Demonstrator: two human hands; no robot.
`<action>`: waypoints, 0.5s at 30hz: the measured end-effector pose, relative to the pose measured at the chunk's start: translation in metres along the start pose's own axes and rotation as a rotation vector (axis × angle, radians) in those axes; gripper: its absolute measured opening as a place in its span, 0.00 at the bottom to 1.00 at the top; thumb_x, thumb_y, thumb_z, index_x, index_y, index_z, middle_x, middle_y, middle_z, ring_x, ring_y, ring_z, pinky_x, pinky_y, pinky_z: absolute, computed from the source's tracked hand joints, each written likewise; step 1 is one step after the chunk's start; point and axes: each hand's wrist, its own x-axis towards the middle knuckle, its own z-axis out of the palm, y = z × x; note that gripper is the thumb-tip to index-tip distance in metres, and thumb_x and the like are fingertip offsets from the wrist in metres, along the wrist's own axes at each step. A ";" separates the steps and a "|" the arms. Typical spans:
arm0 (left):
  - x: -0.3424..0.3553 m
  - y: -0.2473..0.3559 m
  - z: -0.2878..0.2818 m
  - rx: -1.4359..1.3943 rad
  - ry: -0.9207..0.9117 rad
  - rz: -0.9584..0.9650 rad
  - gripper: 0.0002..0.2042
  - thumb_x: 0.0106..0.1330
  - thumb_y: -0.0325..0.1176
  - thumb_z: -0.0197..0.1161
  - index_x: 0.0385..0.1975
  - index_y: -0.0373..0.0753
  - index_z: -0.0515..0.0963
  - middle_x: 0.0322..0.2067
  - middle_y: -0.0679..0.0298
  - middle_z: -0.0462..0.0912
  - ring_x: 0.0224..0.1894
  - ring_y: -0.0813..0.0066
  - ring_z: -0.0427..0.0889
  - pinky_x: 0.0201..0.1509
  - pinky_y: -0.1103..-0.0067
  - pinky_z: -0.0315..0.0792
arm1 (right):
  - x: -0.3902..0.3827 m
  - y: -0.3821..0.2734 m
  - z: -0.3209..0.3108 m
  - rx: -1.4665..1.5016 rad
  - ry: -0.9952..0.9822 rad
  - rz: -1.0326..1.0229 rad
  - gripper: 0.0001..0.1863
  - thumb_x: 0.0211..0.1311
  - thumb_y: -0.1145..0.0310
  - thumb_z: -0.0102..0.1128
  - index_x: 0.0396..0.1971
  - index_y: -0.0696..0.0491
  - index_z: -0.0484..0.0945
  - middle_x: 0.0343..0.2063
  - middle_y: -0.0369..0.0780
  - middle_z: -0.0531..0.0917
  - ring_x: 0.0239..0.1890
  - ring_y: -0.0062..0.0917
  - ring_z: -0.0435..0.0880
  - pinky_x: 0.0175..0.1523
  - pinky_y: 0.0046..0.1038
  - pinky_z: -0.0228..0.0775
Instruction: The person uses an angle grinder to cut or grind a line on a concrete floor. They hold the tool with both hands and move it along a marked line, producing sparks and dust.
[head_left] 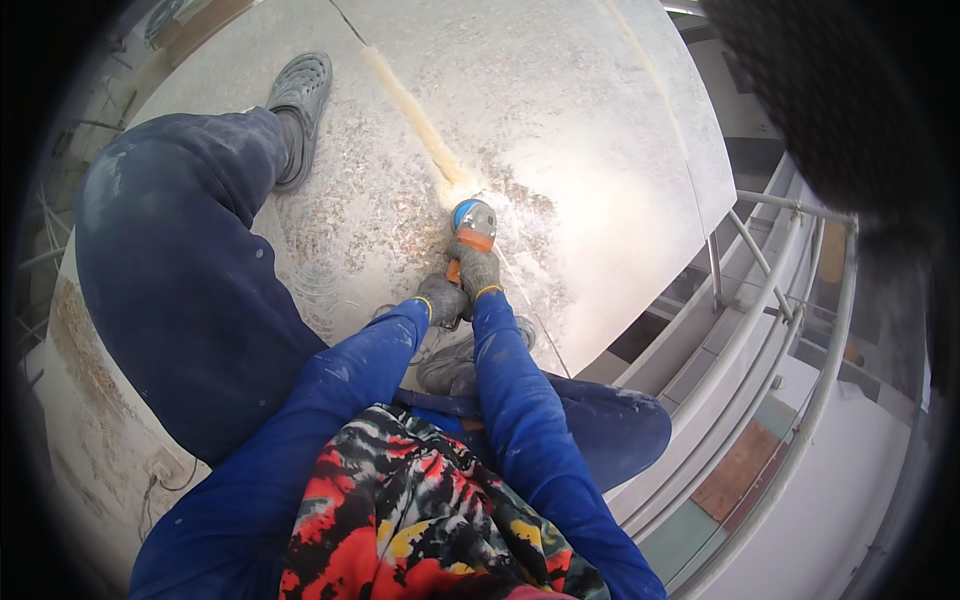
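Both of my gloved hands are wrapped round an orange angle grinder (477,240) with a metal guard and a blue rim at its head. My right hand (478,268) grips the body just behind the head. Lower and to the left, my left hand (441,298) closes on the rear of the tool, and its fingers are partly hidden. The grinder's head rests at the near end of a pale yellowish strip (410,112) along a seam in the dusty grey board (370,220). Bright white dust surrounds the head. The disc itself is hidden under the guard.
My shoe (303,110) is planted on the board at left; my other leg is folded beneath me. Beyond the board's right edge stand scaffold pipes (815,340) over a drop. A cable (150,500) lies at lower left. A dark blurred shape (820,100) covers the upper right.
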 end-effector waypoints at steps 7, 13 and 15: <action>0.001 0.004 0.005 -0.020 -0.076 0.110 0.17 0.53 0.48 0.76 0.39 0.49 0.88 0.38 0.59 0.90 0.45 0.60 0.88 0.53 0.68 0.80 | 0.002 0.014 -0.011 0.075 0.053 0.018 0.29 0.45 0.57 0.79 0.45 0.61 0.85 0.39 0.47 0.89 0.39 0.36 0.87 0.47 0.35 0.77; 0.001 0.017 -0.009 -0.050 -0.039 -0.032 0.18 0.48 0.48 0.78 0.35 0.45 0.90 0.34 0.58 0.91 0.40 0.64 0.90 0.51 0.72 0.81 | -0.002 0.004 -0.017 0.146 0.040 0.037 0.28 0.45 0.59 0.78 0.44 0.62 0.84 0.37 0.46 0.88 0.37 0.34 0.86 0.45 0.37 0.77; 0.004 0.011 -0.009 0.011 0.005 -0.025 0.19 0.48 0.48 0.78 0.36 0.45 0.89 0.35 0.59 0.91 0.41 0.64 0.90 0.51 0.72 0.81 | -0.001 -0.002 -0.011 0.013 0.002 -0.132 0.28 0.44 0.60 0.78 0.44 0.62 0.84 0.37 0.46 0.88 0.38 0.34 0.87 0.45 0.37 0.77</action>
